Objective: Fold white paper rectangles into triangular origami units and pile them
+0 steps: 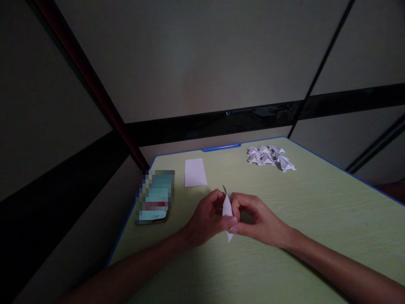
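Observation:
Between both hands, just above the table, is a narrow folded piece of white paper (227, 209), held upright with one pointed end toward me and a thin dark-looking tip at the far end. My left hand (207, 219) pinches it from the left, its thumb lying across the paper. From the other side my right hand (256, 217) grips it with thumb and curled index finger. Both thumb tips meet near the paper's lower part. The fingers hide some of the folds.
Several folded white paper figures (267, 156) sit grouped at the back right of the pale green table (316, 219). A flat white paper sheet (195, 172) lies at the back left, beside a phone (156, 196) with a blurred screen. Behind the table's blue edge stand panelled doors (205, 63).

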`<action>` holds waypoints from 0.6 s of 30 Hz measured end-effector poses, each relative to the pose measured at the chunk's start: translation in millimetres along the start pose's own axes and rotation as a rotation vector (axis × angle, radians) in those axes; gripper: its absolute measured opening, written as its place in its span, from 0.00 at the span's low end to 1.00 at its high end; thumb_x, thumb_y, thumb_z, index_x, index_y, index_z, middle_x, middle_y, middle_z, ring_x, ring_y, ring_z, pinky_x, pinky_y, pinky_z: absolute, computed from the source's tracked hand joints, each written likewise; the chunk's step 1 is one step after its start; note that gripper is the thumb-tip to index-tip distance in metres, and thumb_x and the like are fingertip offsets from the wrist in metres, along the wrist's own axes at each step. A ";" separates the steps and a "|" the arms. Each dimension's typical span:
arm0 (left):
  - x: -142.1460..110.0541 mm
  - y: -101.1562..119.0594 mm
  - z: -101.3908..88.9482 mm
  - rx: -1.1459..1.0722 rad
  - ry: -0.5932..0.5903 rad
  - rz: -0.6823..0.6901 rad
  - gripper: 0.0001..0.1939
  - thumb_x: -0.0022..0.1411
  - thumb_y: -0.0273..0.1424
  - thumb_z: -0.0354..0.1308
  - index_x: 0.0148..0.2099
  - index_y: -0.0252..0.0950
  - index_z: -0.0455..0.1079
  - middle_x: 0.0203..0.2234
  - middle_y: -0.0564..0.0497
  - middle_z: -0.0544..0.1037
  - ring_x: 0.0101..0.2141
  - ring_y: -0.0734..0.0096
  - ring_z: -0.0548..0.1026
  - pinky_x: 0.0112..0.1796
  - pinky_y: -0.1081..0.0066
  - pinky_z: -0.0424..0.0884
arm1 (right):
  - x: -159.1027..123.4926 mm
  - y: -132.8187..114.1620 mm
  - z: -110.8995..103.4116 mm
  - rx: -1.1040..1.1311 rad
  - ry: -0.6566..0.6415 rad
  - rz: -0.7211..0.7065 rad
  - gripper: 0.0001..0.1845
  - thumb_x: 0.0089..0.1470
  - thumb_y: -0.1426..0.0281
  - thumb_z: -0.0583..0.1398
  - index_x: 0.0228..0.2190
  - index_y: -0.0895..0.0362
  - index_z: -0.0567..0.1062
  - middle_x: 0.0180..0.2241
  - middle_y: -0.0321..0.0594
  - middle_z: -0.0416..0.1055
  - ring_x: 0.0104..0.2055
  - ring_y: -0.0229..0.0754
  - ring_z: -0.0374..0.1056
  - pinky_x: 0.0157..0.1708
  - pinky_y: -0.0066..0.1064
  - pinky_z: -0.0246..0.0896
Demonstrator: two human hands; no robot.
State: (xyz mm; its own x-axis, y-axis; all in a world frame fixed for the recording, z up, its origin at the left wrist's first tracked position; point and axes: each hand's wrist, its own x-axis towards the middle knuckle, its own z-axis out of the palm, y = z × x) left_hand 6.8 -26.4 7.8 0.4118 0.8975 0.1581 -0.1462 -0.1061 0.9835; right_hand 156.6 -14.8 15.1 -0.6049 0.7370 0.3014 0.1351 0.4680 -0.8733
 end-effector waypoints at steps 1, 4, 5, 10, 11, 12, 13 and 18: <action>0.1 -1.5 -1.3 -0.027 -0.033 -0.001 0.18 0.41 0.38 0.60 0.30 0.34 0.58 0.22 0.54 0.66 0.24 0.76 0.65 0.26 0.76 0.60 | -0.1 0.2 -0.6 0.017 -0.001 0.012 0.16 0.39 0.65 0.60 0.17 0.58 0.57 0.20 0.33 0.57 0.24 0.33 0.54 0.22 0.25 0.50; 0.5 -6.1 -4.2 -0.103 -0.085 -0.011 0.22 0.36 0.40 0.63 0.31 0.34 0.58 0.23 0.54 0.68 0.25 0.75 0.66 0.27 0.75 0.61 | -0.5 -0.6 -0.8 0.052 0.002 0.031 0.18 0.35 0.66 0.62 0.16 0.57 0.56 0.19 0.32 0.58 0.23 0.31 0.54 0.21 0.24 0.49; 0.6 -7.3 -4.6 -0.121 -0.094 -0.012 0.23 0.35 0.40 0.64 0.31 0.34 0.59 0.23 0.54 0.68 0.25 0.76 0.66 0.26 0.76 0.61 | -0.6 -1.2 -0.2 0.069 0.001 0.026 0.19 0.35 0.67 0.63 0.16 0.57 0.55 0.19 0.31 0.58 0.22 0.31 0.54 0.21 0.24 0.49; 1.2 -8.5 -4.9 -0.125 -0.119 0.025 0.21 0.36 0.39 0.63 0.31 0.34 0.61 0.21 0.56 0.66 0.23 0.79 0.64 0.25 0.78 0.60 | -0.7 -3.7 2.5 0.093 -0.010 -0.018 0.19 0.35 0.71 0.62 0.16 0.57 0.53 0.20 0.31 0.59 0.22 0.30 0.54 0.21 0.23 0.51; 1.5 -7.6 -4.8 -0.117 -0.116 0.029 0.20 0.37 0.39 0.63 0.31 0.34 0.61 0.21 0.56 0.66 0.22 0.80 0.64 0.25 0.78 0.60 | -0.7 -4.0 2.3 0.073 -0.007 -0.015 0.18 0.36 0.71 0.61 0.17 0.56 0.53 0.20 0.31 0.59 0.22 0.31 0.54 0.21 0.24 0.51; 1.9 -6.5 -4.5 -0.108 -0.108 0.026 0.19 0.38 0.39 0.62 0.31 0.34 0.61 0.21 0.56 0.65 0.22 0.80 0.63 0.24 0.79 0.59 | -0.6 -4.1 1.5 0.053 -0.006 -0.013 0.16 0.37 0.72 0.60 0.17 0.56 0.53 0.20 0.32 0.58 0.23 0.31 0.54 0.22 0.24 0.51; 2.4 -5.1 -4.1 -0.095 -0.091 0.022 0.19 0.40 0.39 0.62 0.31 0.34 0.61 0.21 0.56 0.65 0.22 0.80 0.63 0.23 0.79 0.59 | -0.7 -4.1 0.4 0.040 -0.007 -0.013 0.14 0.39 0.72 0.58 0.17 0.57 0.54 0.20 0.32 0.57 0.23 0.32 0.54 0.22 0.25 0.51; 4.5 -0.3 -1.6 0.002 0.128 -0.001 0.11 0.47 0.35 0.56 0.28 0.33 0.59 0.18 0.58 0.62 0.20 0.81 0.60 0.21 0.80 0.57 | -0.4 -1.4 -5.6 0.211 0.000 -0.009 0.05 0.44 0.72 0.53 0.25 0.57 0.57 0.23 0.33 0.55 0.25 0.33 0.54 0.23 0.25 0.52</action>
State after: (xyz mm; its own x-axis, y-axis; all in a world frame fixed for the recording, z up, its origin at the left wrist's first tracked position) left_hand 7.2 -21.6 8.0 0.2941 0.9448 0.1448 -0.1440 -0.1060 0.9839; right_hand 161.0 -13.0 18.4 -0.6052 0.7334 0.3097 -0.0377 0.3622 -0.9313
